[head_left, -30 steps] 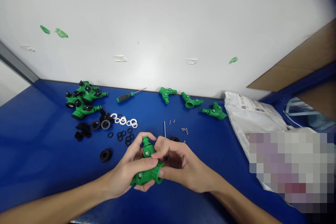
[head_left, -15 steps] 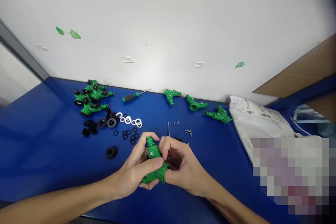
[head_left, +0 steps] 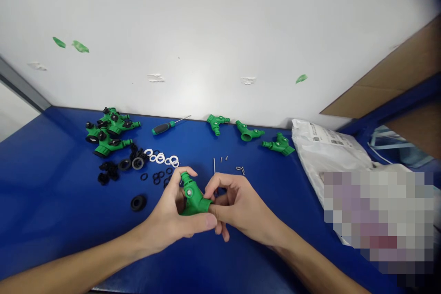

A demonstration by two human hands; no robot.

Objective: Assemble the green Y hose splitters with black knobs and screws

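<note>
A green Y-shaped connector (head_left: 195,196) is held over the near middle of the blue table. My left hand (head_left: 172,213) wraps round it from the left, thumb along its lower side. At its wide collar on the right, my right hand (head_left: 234,202) has its thumb and fingers bent against the rim, with the fingertips partly hidden. A black ring-shaped part (head_left: 138,202) lies to the left of my left hand. Behind the hands are white washers (head_left: 160,158), black O-rings (head_left: 158,177) and small screws (head_left: 240,169).
Several green connectors with black fittings (head_left: 112,142) are piled at the left. A green-black screwdriver (head_left: 163,127) and three green connectors (head_left: 248,133) lie along the white wall (head_left: 206,32). A white plastic bag (head_left: 324,147) is at the right.
The connector has turned in my left hand, its collar now higher. My right-hand fingers have shifted round the collar, and more fingertips show below it. The whole view has moved slightly.
</note>
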